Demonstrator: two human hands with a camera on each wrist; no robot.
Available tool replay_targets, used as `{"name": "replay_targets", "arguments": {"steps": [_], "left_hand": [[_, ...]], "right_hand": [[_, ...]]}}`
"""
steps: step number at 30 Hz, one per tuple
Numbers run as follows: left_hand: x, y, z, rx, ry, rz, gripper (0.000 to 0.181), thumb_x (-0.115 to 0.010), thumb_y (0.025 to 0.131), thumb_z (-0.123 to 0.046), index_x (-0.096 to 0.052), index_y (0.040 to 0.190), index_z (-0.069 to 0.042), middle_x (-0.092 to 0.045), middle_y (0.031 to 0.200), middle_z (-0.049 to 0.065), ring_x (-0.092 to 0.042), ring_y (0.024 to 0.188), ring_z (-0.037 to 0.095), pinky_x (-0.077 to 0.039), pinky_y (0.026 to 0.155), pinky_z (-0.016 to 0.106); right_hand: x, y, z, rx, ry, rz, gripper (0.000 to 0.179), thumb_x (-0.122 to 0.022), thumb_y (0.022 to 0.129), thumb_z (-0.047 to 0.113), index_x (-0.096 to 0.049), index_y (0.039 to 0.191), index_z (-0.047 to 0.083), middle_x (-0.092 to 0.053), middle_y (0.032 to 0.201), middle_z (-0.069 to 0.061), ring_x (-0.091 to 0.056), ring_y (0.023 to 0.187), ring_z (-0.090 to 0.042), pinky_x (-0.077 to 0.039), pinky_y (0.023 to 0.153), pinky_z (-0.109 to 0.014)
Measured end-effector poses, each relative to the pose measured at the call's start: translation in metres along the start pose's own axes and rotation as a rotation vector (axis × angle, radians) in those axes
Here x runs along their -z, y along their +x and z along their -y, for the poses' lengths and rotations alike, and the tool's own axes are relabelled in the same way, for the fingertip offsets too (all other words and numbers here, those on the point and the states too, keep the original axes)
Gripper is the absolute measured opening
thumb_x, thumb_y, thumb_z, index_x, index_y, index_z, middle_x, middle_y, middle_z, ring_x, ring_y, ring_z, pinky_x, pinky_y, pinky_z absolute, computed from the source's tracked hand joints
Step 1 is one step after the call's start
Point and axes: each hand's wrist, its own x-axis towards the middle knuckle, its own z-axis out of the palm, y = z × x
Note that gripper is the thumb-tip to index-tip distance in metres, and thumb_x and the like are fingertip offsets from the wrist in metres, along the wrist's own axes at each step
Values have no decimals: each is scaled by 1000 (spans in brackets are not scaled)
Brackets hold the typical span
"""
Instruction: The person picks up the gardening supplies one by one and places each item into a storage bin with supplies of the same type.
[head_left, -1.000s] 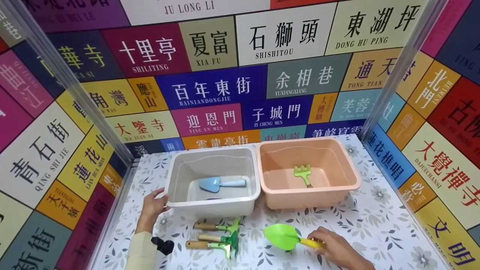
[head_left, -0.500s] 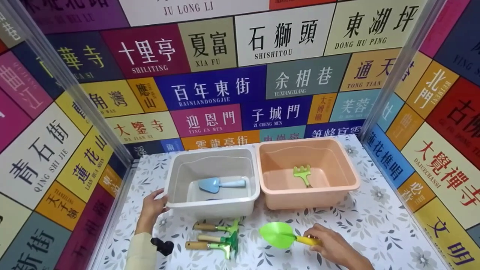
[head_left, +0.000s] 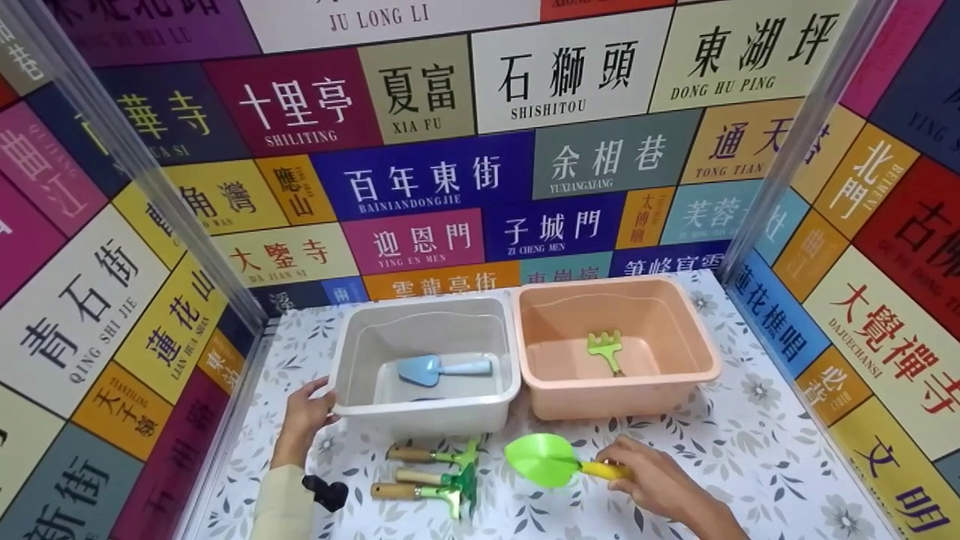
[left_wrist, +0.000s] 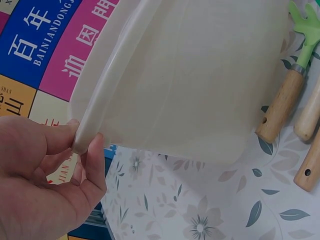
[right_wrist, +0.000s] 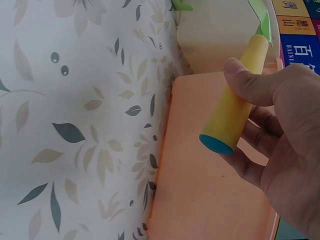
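My right hand [head_left: 656, 476] grips the yellow handle [right_wrist: 232, 107] of a green toy trowel [head_left: 541, 459], held in front of the two tubs with its blade pointing left. In the left wrist view my left hand [left_wrist: 55, 172] pinches the rim of the white tub [left_wrist: 190, 85] between thumb and fingers, at the tub's near left corner. Inside that white tub lies a blue trowel [head_left: 431, 369]; part of a dark thing below it is mostly hidden by the front wall. A small green rake [head_left: 604, 349] leans in the peach tub [head_left: 619, 397] to the right.
Several small garden tools with wooden handles [head_left: 395, 490] and green heads lie on the table in front of the white tub. A floral cloth [head_left: 780, 480] covers the table. Walls with coloured sign panels [head_left: 420, 180] enclose the back and both sides.
The right hand has carried the green trowel left and slightly away from me, toward the white tub. My left hand keeps its place at the tub's rim.
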Motion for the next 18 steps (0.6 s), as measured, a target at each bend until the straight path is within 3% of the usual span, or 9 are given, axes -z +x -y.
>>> {"name": "replay_targets", "arguments": {"steps": [9, 18], "left_hand": [[0, 0, 1, -1, -5, 0, 48, -51, 99, -3, -41, 144, 14, -62, 120, 37, -67, 78, 12, -55, 62, 21], [0, 1, 0, 1, -31, -4, 48, -51, 98, -1, -42, 143, 14, -64, 115, 35, -67, 80, 14, -56, 60, 21]], "right_hand": [[8, 13, 10, 7, -10, -22, 26, -71, 90, 34, -67, 115, 27, -53, 102, 13, -49, 86, -1, -47, 71, -27], [13, 24, 20, 132, -61, -127, 28, -72, 88, 36, -68, 114, 27, -58, 103, 10, -52, 86, -3, -49, 71, -27]]}}
